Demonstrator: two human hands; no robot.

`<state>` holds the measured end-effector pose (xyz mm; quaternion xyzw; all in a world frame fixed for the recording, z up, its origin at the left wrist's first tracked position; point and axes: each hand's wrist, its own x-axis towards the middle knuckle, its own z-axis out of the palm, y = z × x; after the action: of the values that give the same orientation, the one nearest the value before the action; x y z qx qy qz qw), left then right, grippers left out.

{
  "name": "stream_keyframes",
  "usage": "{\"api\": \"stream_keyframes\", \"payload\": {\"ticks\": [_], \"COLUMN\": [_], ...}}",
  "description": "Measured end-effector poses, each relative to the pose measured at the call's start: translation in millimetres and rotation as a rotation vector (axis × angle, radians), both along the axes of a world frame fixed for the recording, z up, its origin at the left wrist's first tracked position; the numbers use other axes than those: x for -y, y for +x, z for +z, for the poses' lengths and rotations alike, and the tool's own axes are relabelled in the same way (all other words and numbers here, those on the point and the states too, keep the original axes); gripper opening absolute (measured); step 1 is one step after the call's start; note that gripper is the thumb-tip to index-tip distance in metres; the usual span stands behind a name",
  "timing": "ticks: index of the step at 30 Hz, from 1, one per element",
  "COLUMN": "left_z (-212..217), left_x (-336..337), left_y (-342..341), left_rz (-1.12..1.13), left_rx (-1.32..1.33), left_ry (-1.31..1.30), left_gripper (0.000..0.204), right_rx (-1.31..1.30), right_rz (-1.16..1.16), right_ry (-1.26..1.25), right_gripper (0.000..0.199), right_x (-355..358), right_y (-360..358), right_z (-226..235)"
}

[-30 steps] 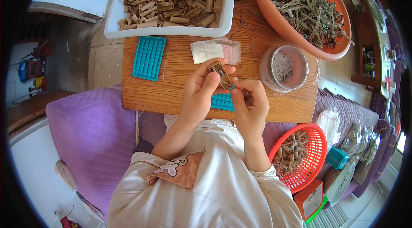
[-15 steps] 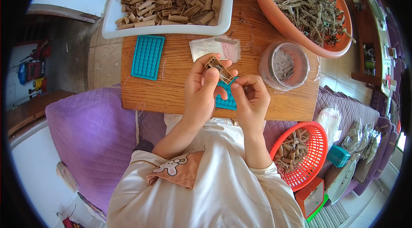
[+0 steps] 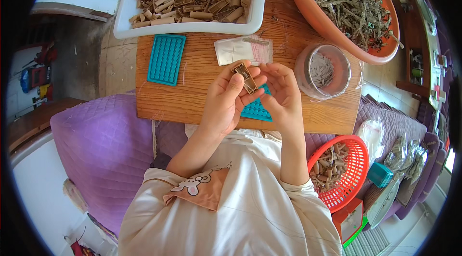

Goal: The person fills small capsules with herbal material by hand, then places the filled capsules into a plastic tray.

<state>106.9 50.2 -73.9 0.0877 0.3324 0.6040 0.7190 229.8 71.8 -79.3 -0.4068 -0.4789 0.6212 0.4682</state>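
Observation:
Above the table's near edge, my left hand (image 3: 222,99) is closed around a small brown plastic casing (image 3: 245,78). Its hollow side faces up, and a tiny spring-like part shows inside. Close on the right of it is my right hand (image 3: 285,99), thumb and fingers apart, with nothing visible between them. Under the hands lies a teal bubble-patterned mat (image 3: 257,108), partly covered by them. Beyond them a clear plastic bag (image 3: 233,51) rests flat on the wood. To the right, a clear round tub (image 3: 321,70) holds small pale slivers.
A white bin (image 3: 192,28) full of brown casings stands at the back left, an orange basin (image 3: 332,39) of grey-green strands at the back right. A second teal mat (image 3: 166,59) lies left. Beside me on the right sits a red basket (image 3: 356,167) with brown pieces.
My right hand has drawn back from the casing's end; its thumb and fingers have spread from a pinch. The casing is turned more upright in my left hand.

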Motion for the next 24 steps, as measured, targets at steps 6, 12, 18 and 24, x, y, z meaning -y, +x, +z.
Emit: {"api": "stream_keyframes", "payload": {"ticks": [6,12,18,24], "left_z": [-0.5,-0.3,0.9,-6.4], "left_x": [4.8,16.1,31.9,42.7], "left_y": [2.8,-15.6,-21.4,-48.9], "left_rz": [0.027,0.005,0.018,-0.105], "left_rx": [-0.387,-0.541,-0.681,-0.621], "left_ry": [0.134,0.106,0.136,0.159], "left_gripper": [0.029,0.028,0.03,0.032], "right_rx": [0.086,0.078,-0.011,0.279], "right_rz": [0.026,0.159,0.386,0.225], "right_ry": [-0.023,-0.135,-0.249,0.209], "right_gripper": [0.038,0.032,0.026,0.025], "right_x": [-0.9,-4.1,-0.4,14.6], "right_y": [-18.5,-25.4,-27.8,-19.9], "right_z": [5.9,3.9,-6.9,-2.9]}}
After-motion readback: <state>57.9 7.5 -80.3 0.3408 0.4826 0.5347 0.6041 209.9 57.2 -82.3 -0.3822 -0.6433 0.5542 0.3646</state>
